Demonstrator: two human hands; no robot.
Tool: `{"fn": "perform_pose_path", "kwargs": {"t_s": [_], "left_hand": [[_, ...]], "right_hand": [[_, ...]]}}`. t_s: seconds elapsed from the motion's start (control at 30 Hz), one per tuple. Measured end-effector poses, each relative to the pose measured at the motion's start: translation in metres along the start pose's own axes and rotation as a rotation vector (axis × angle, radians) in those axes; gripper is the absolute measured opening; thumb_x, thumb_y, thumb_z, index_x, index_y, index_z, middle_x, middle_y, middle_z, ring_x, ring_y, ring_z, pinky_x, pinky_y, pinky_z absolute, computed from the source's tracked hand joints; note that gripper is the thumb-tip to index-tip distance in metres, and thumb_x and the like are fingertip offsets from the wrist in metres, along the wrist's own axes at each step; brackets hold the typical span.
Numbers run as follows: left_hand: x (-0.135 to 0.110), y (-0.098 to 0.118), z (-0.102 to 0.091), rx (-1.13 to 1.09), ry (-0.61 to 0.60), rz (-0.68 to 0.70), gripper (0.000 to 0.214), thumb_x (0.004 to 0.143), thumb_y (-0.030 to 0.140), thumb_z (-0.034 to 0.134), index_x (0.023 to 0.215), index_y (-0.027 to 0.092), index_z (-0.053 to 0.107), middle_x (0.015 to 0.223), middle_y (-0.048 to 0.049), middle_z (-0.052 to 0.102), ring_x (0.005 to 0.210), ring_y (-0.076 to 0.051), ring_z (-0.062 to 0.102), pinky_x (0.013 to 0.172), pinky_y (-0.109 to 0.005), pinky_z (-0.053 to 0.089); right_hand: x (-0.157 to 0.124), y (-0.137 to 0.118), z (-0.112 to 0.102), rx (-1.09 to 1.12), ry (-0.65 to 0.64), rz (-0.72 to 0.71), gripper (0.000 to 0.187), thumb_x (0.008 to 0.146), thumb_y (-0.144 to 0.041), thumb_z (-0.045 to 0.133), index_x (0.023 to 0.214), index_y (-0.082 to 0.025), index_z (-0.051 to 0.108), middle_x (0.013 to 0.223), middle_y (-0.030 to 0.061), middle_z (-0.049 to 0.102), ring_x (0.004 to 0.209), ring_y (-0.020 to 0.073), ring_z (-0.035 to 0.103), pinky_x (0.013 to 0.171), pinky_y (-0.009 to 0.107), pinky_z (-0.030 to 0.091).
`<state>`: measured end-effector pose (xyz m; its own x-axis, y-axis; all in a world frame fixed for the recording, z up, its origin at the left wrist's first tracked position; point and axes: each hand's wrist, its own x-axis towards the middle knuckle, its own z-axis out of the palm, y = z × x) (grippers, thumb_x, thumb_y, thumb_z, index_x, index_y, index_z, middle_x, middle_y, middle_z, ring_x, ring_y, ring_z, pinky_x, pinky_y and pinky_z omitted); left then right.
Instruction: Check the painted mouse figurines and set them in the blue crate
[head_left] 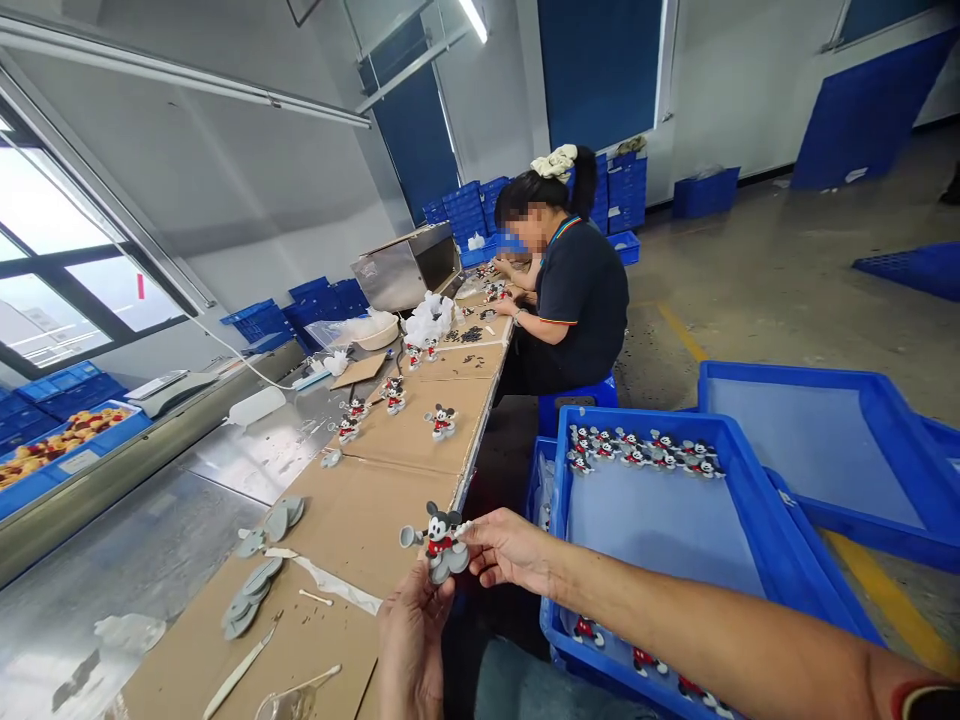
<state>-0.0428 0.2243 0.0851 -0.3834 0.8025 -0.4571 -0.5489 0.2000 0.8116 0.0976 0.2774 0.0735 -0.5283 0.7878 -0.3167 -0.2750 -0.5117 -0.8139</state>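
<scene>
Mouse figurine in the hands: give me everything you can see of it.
The mouse figurine has round dark ears, a white face with dark features, a red top and a grey lobed lower part; a grey cup-like piece sticks out to one side. It looks like painted plastic. Roughly upright, facing the camera, it is held up by the edge of the cardboard-covered bench. The left hand grips it from below; the right hand's fingertips touch its side.

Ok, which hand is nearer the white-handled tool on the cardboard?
Left. The left hand, at the figurine's base, is right of the tool; the right hand, at its side, is farther right.
</scene>
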Motion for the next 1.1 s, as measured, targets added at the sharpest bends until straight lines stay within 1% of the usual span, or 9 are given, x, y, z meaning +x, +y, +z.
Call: {"fn": "perform_pose_path", "kwargs": {"t_s": [0.07, 0.13, 0.23, 0.37, 0.43, 0.7, 0.83, 0.97, 1.1], "left_hand": [[0.001, 0.002, -0.001, 0.003, 0.006, 0.003, 0.005, 0.081, 0.007, 0.062, 0.083, 0.009, 0.067, 0.065, -0.0064, 0.069, 0.05, -0.011, 0.062, 0.056, -0.024, 0.057], [0.001, 0.003, -0.003, 0.006, 0.01, 0.012, 0.006, 0.081, 0.006, 0.062, 0.085, 0.008, 0.066, 0.066, -0.0063, 0.069, 0.05, -0.011, 0.062, 0.056, -0.024, 0.057], [0.002, 0.004, -0.005, 0.015, 0.014, 0.014, 0.006, 0.08, 0.005, 0.063, 0.083, 0.007, 0.066, 0.065, -0.0061, 0.069, 0.05, -0.011, 0.062, 0.056, -0.024, 0.057], [-0.001, 0.002, -0.006, 0.018, 0.002, 0.004, 0.005, 0.08, 0.005, 0.063, 0.082, 0.008, 0.067, 0.064, -0.0055, 0.068, 0.048, -0.011, 0.061, 0.056, -0.025, 0.057], [-0.003, 0.002, -0.006, 0.014, -0.004, 0.009, 0.006, 0.08, 0.005, 0.062, 0.079, 0.009, 0.067, 0.064, -0.0052, 0.068, 0.048, -0.011, 0.06, 0.056, -0.025, 0.057], [-0.006, 0.003, -0.004, -0.009, -0.061, 0.035, 0.008, 0.075, 0.002, 0.064, 0.073, 0.007, 0.069, 0.069, -0.0084, 0.07, 0.052, -0.012, 0.062, 0.054, -0.024, 0.056], [-0.007, 0.001, -0.004, -0.016, -0.081, 0.044, 0.006, 0.073, 0.003, 0.066, 0.07, 0.006, 0.07, 0.068, -0.0094, 0.07, 0.053, -0.013, 0.062, 0.052, -0.023, 0.055], [-0.01, 0.0, -0.003, -0.025, -0.096, 0.054, 0.001, 0.07, 0.006, 0.071, 0.07, 0.006, 0.07, 0.068, -0.009, 0.07, 0.052, -0.012, 0.061, 0.054, -0.022, 0.055], [-0.009, 0.002, -0.003, -0.026, -0.085, 0.051, 0.003, 0.067, 0.005, 0.072, 0.068, 0.007, 0.07, 0.063, -0.0078, 0.068, 0.05, -0.013, 0.061, 0.054, -0.025, 0.056]], "right_hand": [[-0.002, -0.001, 0.001, -0.017, 0.048, -0.074, 0.037, 0.069, -0.046, 0.076, 0.08, -0.011, 0.067, 0.074, 0.0033, 0.065, 0.064, 0.0097, 0.057, 0.059, 0.022, 0.039], [-0.004, -0.006, 0.004, -0.04, 0.115, -0.218, 0.041, 0.074, -0.052, 0.071, 0.086, -0.013, 0.068, 0.088, 0.0045, 0.068, 0.08, 0.0122, 0.06, 0.067, 0.023, 0.04], [-0.008, -0.017, 0.011, -0.083, 0.092, -0.382, 0.047, 0.075, -0.057, 0.068, 0.091, -0.013, 0.07, 0.094, 0.0059, 0.07, 0.09, 0.0158, 0.061, 0.08, 0.026, 0.04], [-0.01, -0.029, 0.019, -0.099, 0.002, -0.309, 0.054, 0.057, -0.048, 0.085, 0.094, -0.012, 0.07, 0.081, 0.0031, 0.071, 0.078, 0.0156, 0.061, 0.081, 0.03, 0.042], [-0.009, -0.031, 0.02, -0.117, -0.001, -0.288, 0.054, 0.054, -0.047, 0.086, 0.093, -0.012, 0.071, 0.079, 0.0027, 0.071, 0.075, 0.0155, 0.062, 0.079, 0.03, 0.043], [-0.006, -0.024, 0.02, -0.055, 0.022, -0.336, 0.051, 0.055, -0.054, 0.083, 0.077, -0.011, 0.068, 0.071, 0.0017, 0.068, 0.066, 0.0137, 0.059, 0.072, 0.029, 0.045], [-0.001, -0.021, 0.018, -0.019, 0.032, -0.326, 0.053, 0.054, -0.058, 0.083, 0.073, -0.011, 0.065, 0.068, 0.0026, 0.068, 0.064, 0.0152, 0.061, 0.07, 0.031, 0.046], [-0.001, -0.021, 0.018, -0.012, 0.033, -0.326, 0.055, 0.053, -0.06, 0.081, 0.071, -0.011, 0.064, 0.067, 0.0026, 0.067, 0.064, 0.0165, 0.061, 0.071, 0.032, 0.047], [-0.007, -0.025, 0.021, -0.027, 0.011, -0.352, 0.049, 0.059, -0.055, 0.082, 0.076, -0.011, 0.067, 0.069, 0.0013, 0.066, 0.065, 0.013, 0.058, 0.071, 0.029, 0.044]]}}
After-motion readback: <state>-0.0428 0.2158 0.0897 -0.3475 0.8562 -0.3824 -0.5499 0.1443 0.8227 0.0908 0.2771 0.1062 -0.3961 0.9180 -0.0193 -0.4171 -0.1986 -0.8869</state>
